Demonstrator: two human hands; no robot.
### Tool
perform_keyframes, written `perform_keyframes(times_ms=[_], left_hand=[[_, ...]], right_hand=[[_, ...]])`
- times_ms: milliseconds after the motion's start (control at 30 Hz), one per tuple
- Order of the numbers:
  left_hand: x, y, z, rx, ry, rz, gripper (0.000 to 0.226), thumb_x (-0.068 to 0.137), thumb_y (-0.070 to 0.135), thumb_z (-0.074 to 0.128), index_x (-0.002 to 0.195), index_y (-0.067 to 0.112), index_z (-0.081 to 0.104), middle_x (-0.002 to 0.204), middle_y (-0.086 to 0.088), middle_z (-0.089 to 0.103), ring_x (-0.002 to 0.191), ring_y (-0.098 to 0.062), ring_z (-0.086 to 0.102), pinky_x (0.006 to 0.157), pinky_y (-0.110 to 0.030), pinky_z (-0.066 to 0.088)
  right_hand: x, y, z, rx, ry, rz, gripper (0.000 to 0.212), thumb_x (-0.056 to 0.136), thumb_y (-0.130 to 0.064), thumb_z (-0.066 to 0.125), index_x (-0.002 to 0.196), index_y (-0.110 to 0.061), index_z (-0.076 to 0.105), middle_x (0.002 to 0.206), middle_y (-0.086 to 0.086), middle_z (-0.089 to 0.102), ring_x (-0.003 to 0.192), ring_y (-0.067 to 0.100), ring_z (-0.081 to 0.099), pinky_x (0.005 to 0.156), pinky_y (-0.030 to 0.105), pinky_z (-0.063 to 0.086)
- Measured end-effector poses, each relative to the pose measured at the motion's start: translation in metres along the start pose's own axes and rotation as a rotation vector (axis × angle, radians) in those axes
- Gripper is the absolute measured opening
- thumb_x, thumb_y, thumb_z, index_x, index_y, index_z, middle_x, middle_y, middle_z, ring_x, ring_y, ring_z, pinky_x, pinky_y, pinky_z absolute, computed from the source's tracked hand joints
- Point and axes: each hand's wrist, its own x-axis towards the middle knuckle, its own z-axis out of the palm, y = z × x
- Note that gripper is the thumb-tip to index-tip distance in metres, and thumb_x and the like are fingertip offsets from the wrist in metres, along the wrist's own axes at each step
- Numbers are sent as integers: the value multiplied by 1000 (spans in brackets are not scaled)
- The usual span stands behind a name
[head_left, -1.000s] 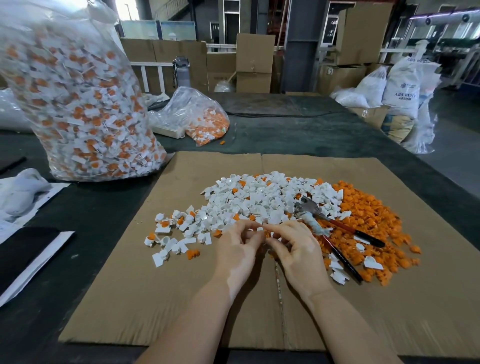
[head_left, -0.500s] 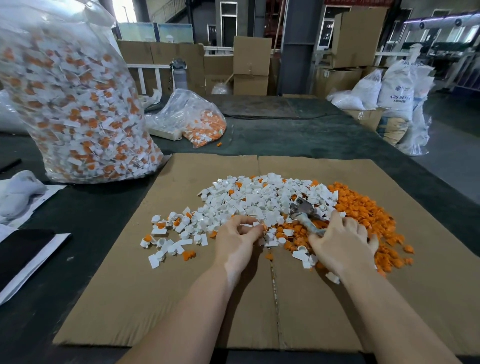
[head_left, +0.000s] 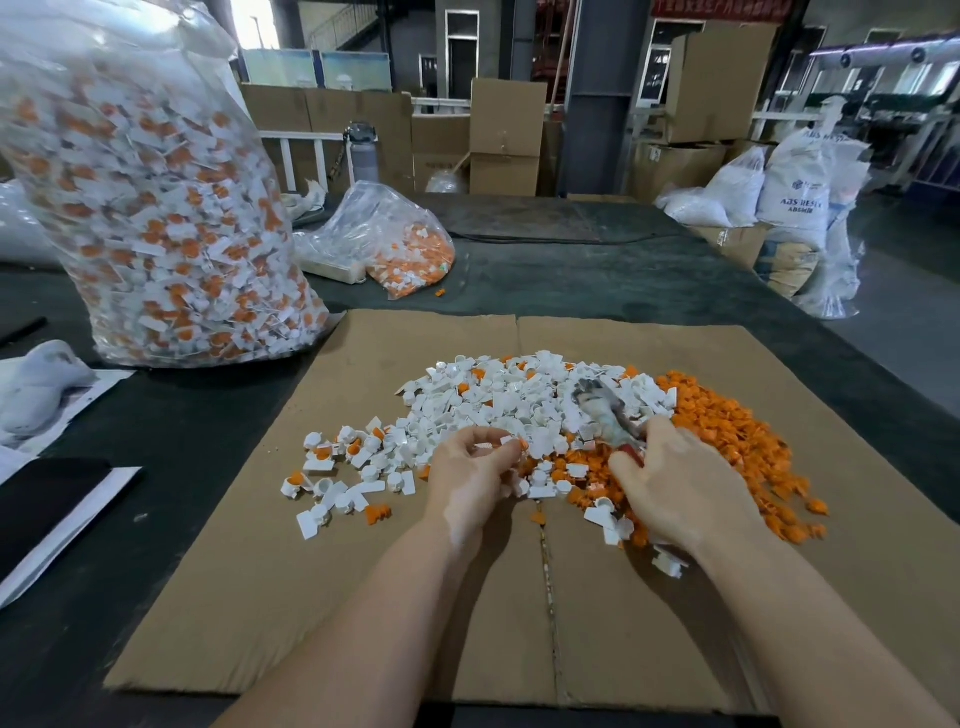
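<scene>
We keep left hand (head_left: 475, 470) grip pinched on small white-and-orange plastic clip (head_left: 511, 444) above brown cardboard sheet (head_left: 363, 597); right hand (head_left: 680, 480) has left clip, grip now round red-handled metal pliers (head_left: 602, 408) atop white plastic pieces (head_left: 498, 400). Tool step next, we judge.

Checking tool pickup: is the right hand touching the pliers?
Touching. The head view shows the handles of the pliers running under the right hand, whose fingers curl over them.

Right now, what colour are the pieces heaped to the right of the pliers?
The heaped pieces are orange, clearest in the head view.
</scene>
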Motion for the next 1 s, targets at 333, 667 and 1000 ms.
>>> perform_keyframes(times_ms=[333,667,1000], left_hand=[[-2,15,2,-127,27,-104,9,88,5,63,96,4,61,64,-8,59,40,-5,53,40,-15,45],[-1,15,0,-134,88,-97,4,90,0,58,88,4,56,61,-11,55,38,-7,51,36,-14,41],[3,12,2,-162,95,-114,4,90,0,58,91,3,57,62,-8,55,41,-6,51,44,-19,49]], right_hand=[[-16,-29,-8,524,-490,3,25,91,-29,47,76,-8,52,74,12,49,64,22,48,61,34,36],[-18,-34,-15,603,-619,-5,29,88,-11,46,60,-11,39,40,-11,38,34,6,34,35,12,26],[-15,-41,-15,378,-537,-84,25,87,-11,47,65,-13,36,64,9,43,54,20,36,50,27,28]])
